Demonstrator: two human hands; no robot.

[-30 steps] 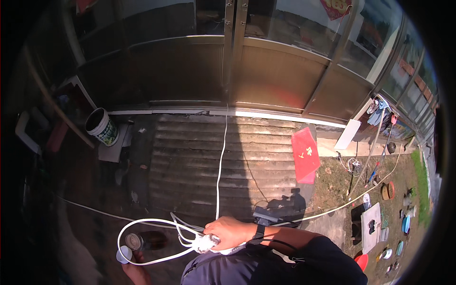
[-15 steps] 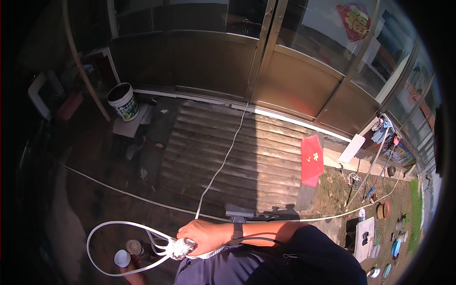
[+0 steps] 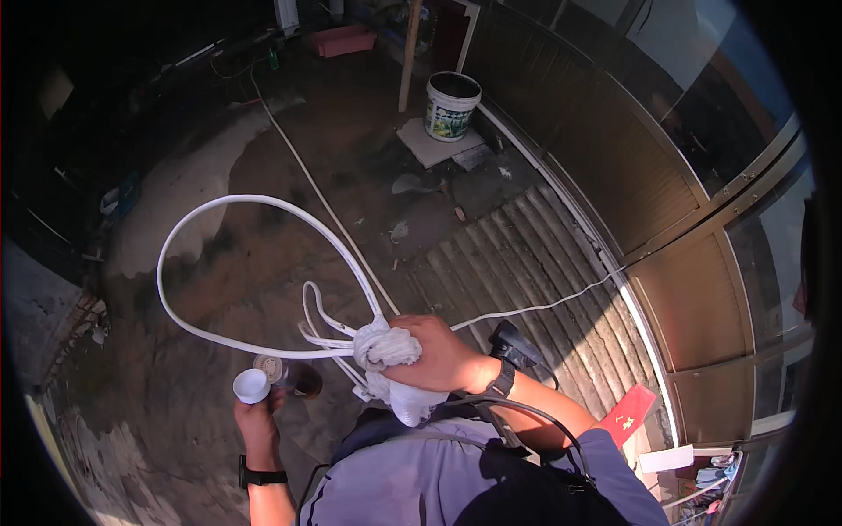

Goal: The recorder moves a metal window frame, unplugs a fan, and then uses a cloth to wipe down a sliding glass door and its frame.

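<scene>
My right hand (image 3: pixel 438 352) is closed around a bunched white cloth (image 3: pixel 386 347) and a white cable (image 3: pixel 230 200). The cable stands out in one big loop and smaller loops to the left, and cloth hangs below the fist. Lower left, my left hand (image 3: pixel 257 427) grips a small white cup (image 3: pixel 252 386), its round opening facing up. Right behind the cup shows a beige round top (image 3: pixel 268 366), with a dark brown see-through container (image 3: pixel 304 382) beside it. Whether these two are one thing, and how the fingers hold them, I cannot tell.
A thin pale hose (image 3: pixel 303 167) runs across the dark ground. A white bucket (image 3: pixel 452 110) stands on a flat slab near a wooden pole (image 3: pixel 410 57). On the right are a ridged ramp (image 3: pixel 526 254), brown door panels (image 3: pixel 693 307) and a red sheet (image 3: pixel 630 415).
My view has turned left, so the bucket and doors sit further right. More of my left hand and forearm shows. Both hands keep their hold, and the cable loop now stands higher in view.
</scene>
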